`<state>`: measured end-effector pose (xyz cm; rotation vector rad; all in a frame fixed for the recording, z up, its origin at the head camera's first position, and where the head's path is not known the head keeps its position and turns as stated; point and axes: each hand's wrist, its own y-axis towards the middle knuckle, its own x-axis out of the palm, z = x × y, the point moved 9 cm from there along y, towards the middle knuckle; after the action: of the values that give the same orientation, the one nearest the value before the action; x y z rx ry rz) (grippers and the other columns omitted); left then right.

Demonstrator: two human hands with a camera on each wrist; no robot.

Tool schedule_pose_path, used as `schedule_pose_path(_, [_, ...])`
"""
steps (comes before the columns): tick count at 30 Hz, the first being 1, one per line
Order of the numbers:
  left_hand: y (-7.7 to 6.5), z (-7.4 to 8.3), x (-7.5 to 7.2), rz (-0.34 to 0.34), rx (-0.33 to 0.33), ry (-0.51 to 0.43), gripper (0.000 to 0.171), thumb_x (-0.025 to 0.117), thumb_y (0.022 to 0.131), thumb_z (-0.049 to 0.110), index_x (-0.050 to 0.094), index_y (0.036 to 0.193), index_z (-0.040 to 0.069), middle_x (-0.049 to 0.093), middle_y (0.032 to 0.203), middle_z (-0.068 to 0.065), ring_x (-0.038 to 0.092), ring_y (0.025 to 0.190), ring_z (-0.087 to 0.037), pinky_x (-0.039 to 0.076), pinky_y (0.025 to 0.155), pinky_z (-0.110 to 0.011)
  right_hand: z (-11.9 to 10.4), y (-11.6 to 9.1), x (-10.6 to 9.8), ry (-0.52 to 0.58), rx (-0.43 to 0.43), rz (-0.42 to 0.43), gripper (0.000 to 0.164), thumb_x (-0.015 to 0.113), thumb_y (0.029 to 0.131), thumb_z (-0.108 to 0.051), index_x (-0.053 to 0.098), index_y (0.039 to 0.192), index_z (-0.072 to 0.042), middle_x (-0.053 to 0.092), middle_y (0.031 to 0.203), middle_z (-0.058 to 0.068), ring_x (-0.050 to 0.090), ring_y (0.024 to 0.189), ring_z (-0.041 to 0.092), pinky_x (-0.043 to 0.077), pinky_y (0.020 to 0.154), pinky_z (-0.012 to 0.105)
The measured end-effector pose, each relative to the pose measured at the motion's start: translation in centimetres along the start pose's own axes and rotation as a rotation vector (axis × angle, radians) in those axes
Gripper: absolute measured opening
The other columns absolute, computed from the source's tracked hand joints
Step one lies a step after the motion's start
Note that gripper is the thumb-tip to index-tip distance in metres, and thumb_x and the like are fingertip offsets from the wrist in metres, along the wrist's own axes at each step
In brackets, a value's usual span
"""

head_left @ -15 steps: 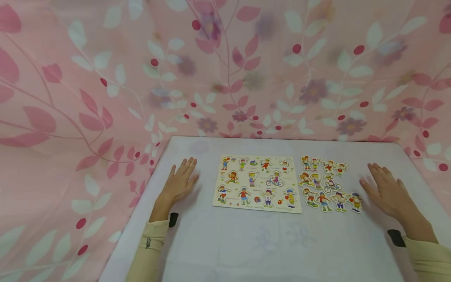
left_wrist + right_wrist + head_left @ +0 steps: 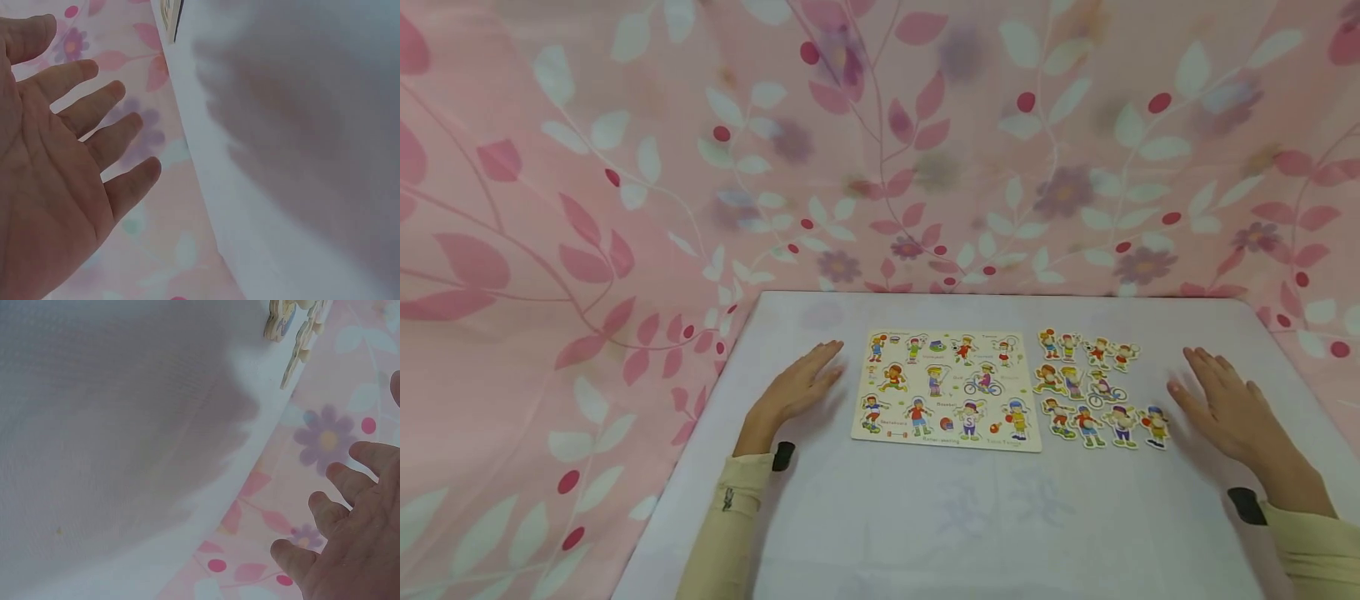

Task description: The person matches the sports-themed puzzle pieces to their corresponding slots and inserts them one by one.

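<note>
A flat puzzle board printed with sporty children lies near the middle of the table. To its right, several loose figure-shaped puzzle pieces are laid out in three rows; knobs on some of them show in the right wrist view. My left hand is held to the left of the board, fingers extended toward it and holding nothing. Its palm and spread fingers show in the left wrist view. On the far side, my right hand is beside the pieces, fingers straight and spread, holding nothing.
The table has a white cover with faint marks near its front. A pink floral curtain hangs behind and at the sides. Dark wrist straps sit at both cuffs.
My left hand has moved right, toward the board, and turned more sideways. The right hand, the board and the pieces stay nearly as they were.
</note>
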<state>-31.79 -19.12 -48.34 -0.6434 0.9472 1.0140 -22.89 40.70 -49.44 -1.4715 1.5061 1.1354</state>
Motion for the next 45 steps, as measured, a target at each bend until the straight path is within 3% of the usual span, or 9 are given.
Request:
schedule_pose_path(9, [1.8, -0.2, 1.3, -0.051, -0.024, -0.047, 0.053, 0.048, 0.1, 0.052, 0.047, 0.148, 0.029, 0.043, 0.152, 0.002, 0.034, 0.142, -0.024, 0.028, 0.114, -0.052, -0.1, -0.2, 0.1, 0.014, -0.003, 0.0, 0.076, 0.044, 0.103, -0.041, 0.008, 0.156, 0.0, 0.012, 0.155, 0.035, -0.002, 0.144, 0.051, -0.004, 0.104, 0.076])
schedule_pose_path(20, [3.0, 0.5, 2.7, -0.095, 0.009, -0.056, 0.042, 0.063, 0.096, 0.039, 0.063, 0.134, 0.021, 0.057, 0.14, 0.0, 0.046, 0.134, -0.023, 0.035, 0.111, -0.047, 0.0, -0.4, 0.3, 0.014, 0.002, -0.009, 0.076, 0.044, 0.104, -0.041, 0.009, 0.156, 0.0, 0.011, 0.155, 0.035, 0.0, 0.143, 0.053, -0.005, 0.104, 0.075])
schedule_pose_path(29, [3.2, 1.5, 2.8, -0.057, 0.091, -0.011, 0.029, 0.069, 0.094, 0.026, 0.072, 0.121, 0.015, 0.064, 0.129, -0.006, 0.055, 0.125, -0.027, 0.041, 0.107, -0.046, 0.1, -0.6, 0.5, 0.033, 0.005, -0.002, 0.074, 0.044, 0.104, -0.04, 0.011, 0.156, -0.001, 0.013, 0.155, 0.034, 0.002, 0.143, 0.053, -0.003, 0.104, 0.076])
schedule_pose_path(45, [3.3, 1.6, 3.4, -0.012, 0.043, 0.113, 0.026, 0.075, 0.089, 0.024, 0.076, 0.114, 0.018, 0.066, 0.127, -0.003, 0.058, 0.121, -0.026, 0.043, 0.104, -0.044, -1.0, -0.3, 0.1, 0.06, 0.003, 0.011, 0.073, 0.05, 0.102, -0.039, 0.016, 0.157, -0.003, 0.02, 0.153, 0.034, 0.012, 0.14, 0.054, 0.009, 0.106, 0.073])
